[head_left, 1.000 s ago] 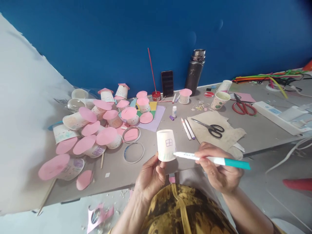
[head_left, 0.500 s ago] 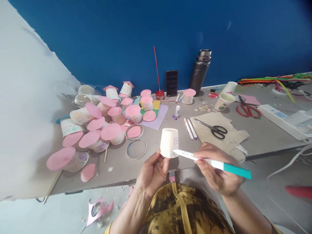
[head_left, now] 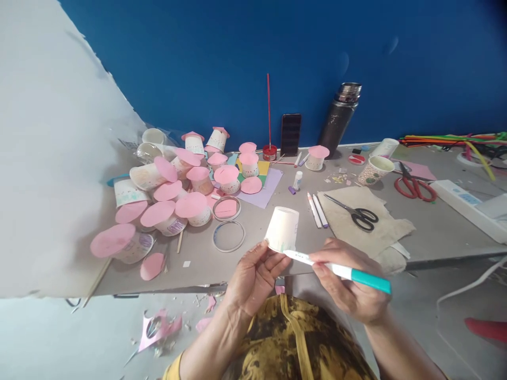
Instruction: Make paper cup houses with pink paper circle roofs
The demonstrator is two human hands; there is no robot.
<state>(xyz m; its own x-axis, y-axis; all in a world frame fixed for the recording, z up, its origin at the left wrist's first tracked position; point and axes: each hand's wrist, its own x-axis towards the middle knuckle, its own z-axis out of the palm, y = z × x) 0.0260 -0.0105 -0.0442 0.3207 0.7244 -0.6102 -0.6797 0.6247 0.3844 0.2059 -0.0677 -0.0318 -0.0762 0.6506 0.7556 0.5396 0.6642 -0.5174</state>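
Note:
Upside down at the table's front edge, a white paper cup (head_left: 282,228) is held near its rim by my left hand (head_left: 255,272), thumb on the near side and fingers beneath. My right hand (head_left: 350,282) grips a white marker with a teal end (head_left: 340,271) like a pen. Its tip meets the cup's lower side, where faint green marks show. Part of a purple window drawing is visible at the cup's right edge. Two more markers (head_left: 317,210) lie beyond my right hand, beside black-handled scissors (head_left: 358,214) on a beige cloth (head_left: 340,232).
Several decorated cups with pink paper discs (head_left: 192,205) crowd the left side. Two tape rings (head_left: 228,236) lie left of my cup. Toward the wall stand a glue stick (head_left: 298,180), a phone (head_left: 290,135) and a dark flask (head_left: 341,120). Red scissors (head_left: 414,184) and a power strip (head_left: 469,211) are at right.
The cup has been turned so the purple window moves toward its right edge, and it tilts slightly. The marker tip stays at its lower side. The view has shifted a little left.

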